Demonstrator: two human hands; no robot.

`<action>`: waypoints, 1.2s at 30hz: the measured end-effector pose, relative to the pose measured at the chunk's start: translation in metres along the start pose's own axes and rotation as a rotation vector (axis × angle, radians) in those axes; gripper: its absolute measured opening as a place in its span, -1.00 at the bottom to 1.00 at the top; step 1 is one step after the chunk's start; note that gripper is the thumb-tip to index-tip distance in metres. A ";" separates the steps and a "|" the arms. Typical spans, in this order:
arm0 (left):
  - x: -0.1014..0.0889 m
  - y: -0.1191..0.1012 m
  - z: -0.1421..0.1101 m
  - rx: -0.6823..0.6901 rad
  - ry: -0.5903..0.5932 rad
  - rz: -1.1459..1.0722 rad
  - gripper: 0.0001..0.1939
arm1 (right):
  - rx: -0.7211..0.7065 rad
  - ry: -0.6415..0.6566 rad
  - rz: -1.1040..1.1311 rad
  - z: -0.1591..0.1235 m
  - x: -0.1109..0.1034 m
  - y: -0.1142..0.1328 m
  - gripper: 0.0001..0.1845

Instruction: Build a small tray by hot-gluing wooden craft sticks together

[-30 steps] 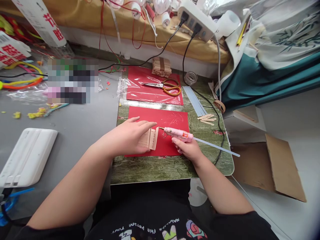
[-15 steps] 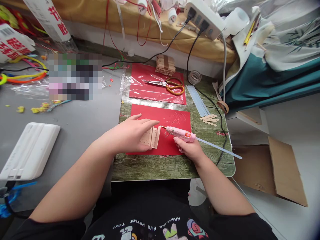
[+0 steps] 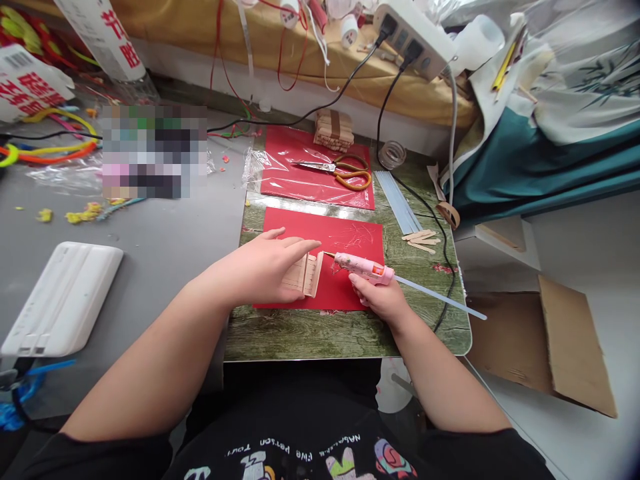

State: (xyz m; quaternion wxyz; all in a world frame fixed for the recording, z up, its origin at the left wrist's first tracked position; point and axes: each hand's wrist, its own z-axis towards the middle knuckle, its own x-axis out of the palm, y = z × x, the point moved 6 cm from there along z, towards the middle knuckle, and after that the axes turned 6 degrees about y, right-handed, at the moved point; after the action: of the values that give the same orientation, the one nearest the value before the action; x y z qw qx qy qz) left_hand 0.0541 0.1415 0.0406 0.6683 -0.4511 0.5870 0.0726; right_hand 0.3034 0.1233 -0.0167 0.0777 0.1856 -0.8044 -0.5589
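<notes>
My left hand (image 3: 263, 270) spans a small panel of wooden craft sticks (image 3: 311, 279), thumb at its near edge and fingers at its far edge. The palm hides the panel's left part. Beneath it lies a red sheet (image 3: 300, 223) with thin glue strands on it. In my right hand (image 3: 383, 299) is a pink hot glue gun (image 3: 363, 267), fingers wrapped round its handle. Its metal tip points left, close to the far right corner of the panel; whether they touch I cannot tell. A long translucent glue stick (image 3: 440, 298) sticks out of its back.
Scissors (image 3: 333, 168) and a bundle of craft sticks (image 3: 334, 130) rest on wrapped red sheets. Glue sticks (image 3: 399, 200) and loose craft sticks (image 3: 421, 239) lie right. A black cable (image 3: 431, 213) crosses the table. At left sits a white power bank (image 3: 65, 297); a cardboard box (image 3: 575, 347) stands right.
The whole view has shifted very slightly. Both hands, the stick panel and the glue gun keep nearly the same positions.
</notes>
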 end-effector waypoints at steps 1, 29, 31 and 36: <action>0.000 0.000 0.000 -0.001 0.000 0.001 -0.15 | 0.002 0.000 0.002 0.000 0.000 0.000 -0.40; 0.000 0.000 0.000 -0.009 0.008 -0.009 -0.14 | 0.001 0.004 -0.008 -0.002 -0.002 -0.003 -0.42; 0.000 0.000 0.001 -0.010 0.006 -0.005 -0.13 | 0.000 0.013 -0.012 -0.002 -0.001 -0.002 -0.42; 0.001 0.000 0.000 -0.003 0.000 -0.021 -0.15 | -0.005 0.024 -0.016 -0.002 -0.001 -0.002 -0.43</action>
State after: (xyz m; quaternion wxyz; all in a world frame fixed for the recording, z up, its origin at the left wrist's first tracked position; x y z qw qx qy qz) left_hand 0.0544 0.1415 0.0399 0.6684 -0.4583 0.5821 0.0663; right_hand 0.3057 0.1212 -0.0177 0.0832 0.1984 -0.8006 -0.5592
